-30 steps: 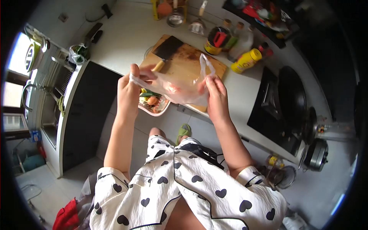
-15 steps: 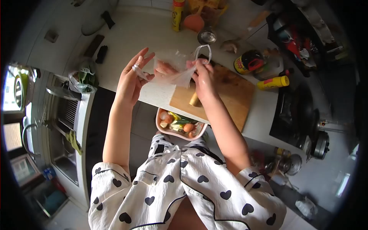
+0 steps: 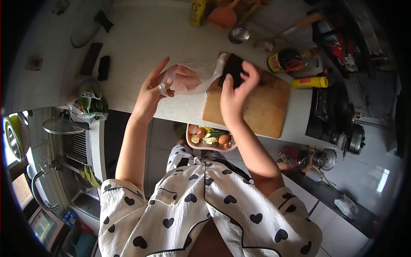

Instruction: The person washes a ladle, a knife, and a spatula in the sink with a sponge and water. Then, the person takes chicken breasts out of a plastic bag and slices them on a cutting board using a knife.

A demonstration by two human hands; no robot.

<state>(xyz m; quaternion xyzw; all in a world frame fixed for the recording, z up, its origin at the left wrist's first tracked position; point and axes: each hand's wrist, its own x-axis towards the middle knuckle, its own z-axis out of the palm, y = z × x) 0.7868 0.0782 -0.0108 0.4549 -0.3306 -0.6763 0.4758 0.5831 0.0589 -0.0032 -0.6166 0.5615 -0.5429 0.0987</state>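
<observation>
A clear plastic bag (image 3: 204,76) with pale pink pieces that look like meat (image 3: 182,79) is over the counter. My left hand (image 3: 156,88) holds the bag's left edge between thumb and fingers. To the right, my right hand (image 3: 239,92) is off the bag, fingers curved and apart, with nothing in it. Below that hand lies the wooden cutting board (image 3: 263,107). A dark knife blade (image 3: 231,70) shows on the board, beside the bag's right end; its handle is hidden.
A pink-rimmed bin (image 3: 209,147) with eggshells and vegetable scraps is below the counter edge. A dark sauce bottle (image 3: 287,60) and a yellow bottle (image 3: 310,82) stand or lie right of the board. Bagged greens (image 3: 87,103) sit near the sink (image 3: 83,197).
My right hand has let go of the bag and moved slightly right. The bag's right end has dropped its raised handle loop. The view has shifted, showing more counter at left.
</observation>
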